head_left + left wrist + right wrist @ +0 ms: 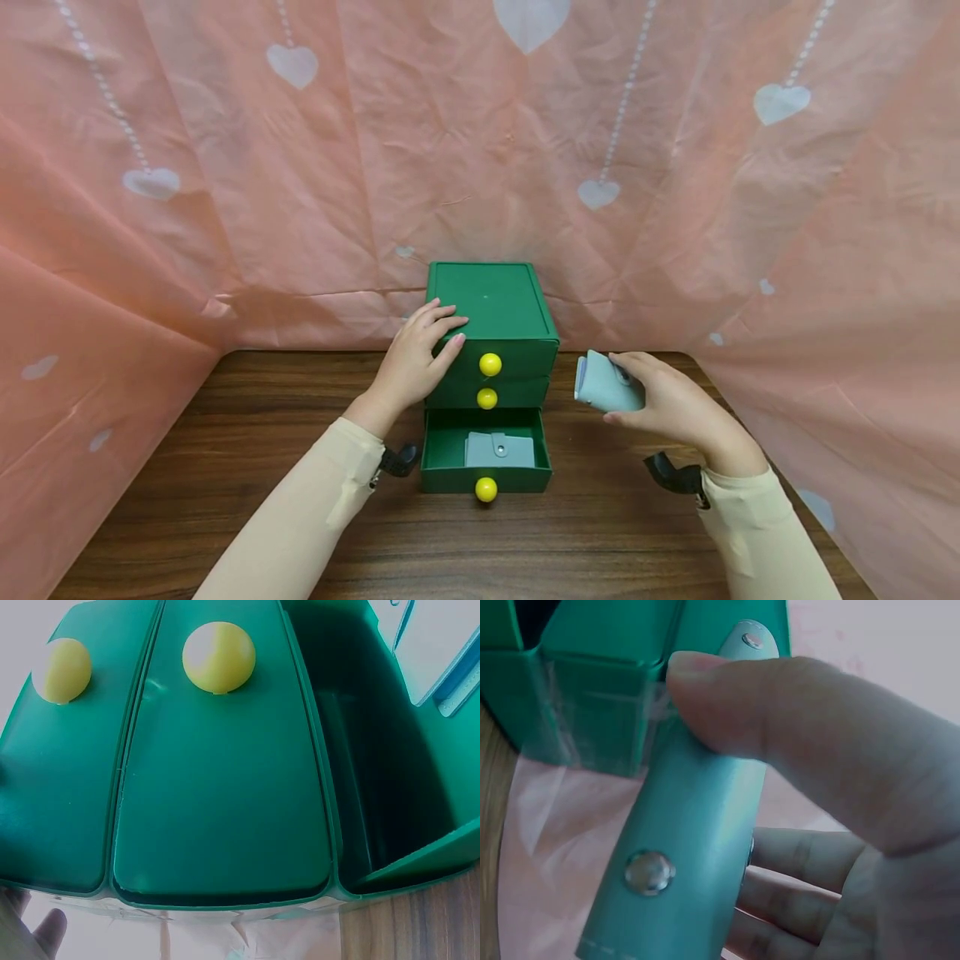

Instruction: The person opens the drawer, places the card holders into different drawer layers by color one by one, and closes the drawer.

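Observation:
A green three-drawer box [491, 300] with yellow knobs stands on the table, its bottom drawer [450, 481] pulled out. Inside that drawer lies a pale blue wallet [480, 452] with a snap strap, partly seen at the upper right of the left wrist view. My left hand [411, 358] rests on the top left edge of the box, fingers spread. To the right of the box, my right hand [671, 404] grips a second pale blue wallet [603, 383] above the table. The right wrist view shows the thumb across this wallet's spine [694, 825], near a metal snap.
The upper drawers, with a top knob [490, 364] and a middle knob [487, 398], are closed. Dark wood table [600, 533] extends around the box. A pink curtain [480, 167] with white hearts hangs behind and at both sides.

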Tool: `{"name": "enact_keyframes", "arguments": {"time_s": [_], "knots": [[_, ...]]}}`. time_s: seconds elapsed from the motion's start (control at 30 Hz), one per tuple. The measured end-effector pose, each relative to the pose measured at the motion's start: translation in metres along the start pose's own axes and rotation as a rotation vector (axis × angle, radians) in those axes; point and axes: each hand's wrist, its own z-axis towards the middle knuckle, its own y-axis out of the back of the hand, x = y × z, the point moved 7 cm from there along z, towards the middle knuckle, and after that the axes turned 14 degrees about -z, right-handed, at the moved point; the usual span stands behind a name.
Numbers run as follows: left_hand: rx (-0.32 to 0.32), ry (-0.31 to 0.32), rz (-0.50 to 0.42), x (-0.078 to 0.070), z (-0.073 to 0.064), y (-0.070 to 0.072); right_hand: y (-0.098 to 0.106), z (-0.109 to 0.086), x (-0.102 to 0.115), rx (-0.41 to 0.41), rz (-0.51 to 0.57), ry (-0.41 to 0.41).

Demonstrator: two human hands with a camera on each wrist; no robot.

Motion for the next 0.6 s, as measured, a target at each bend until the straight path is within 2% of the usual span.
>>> {"name": "enact_keyframes", "arguments": {"time_s": [0.6], "knots": [[0.002, 0.003, 0.002, -0.001, 0.001, 0.000, 0.009, -0.001, 0.042, -0.046, 0.028, 0.075]]}}
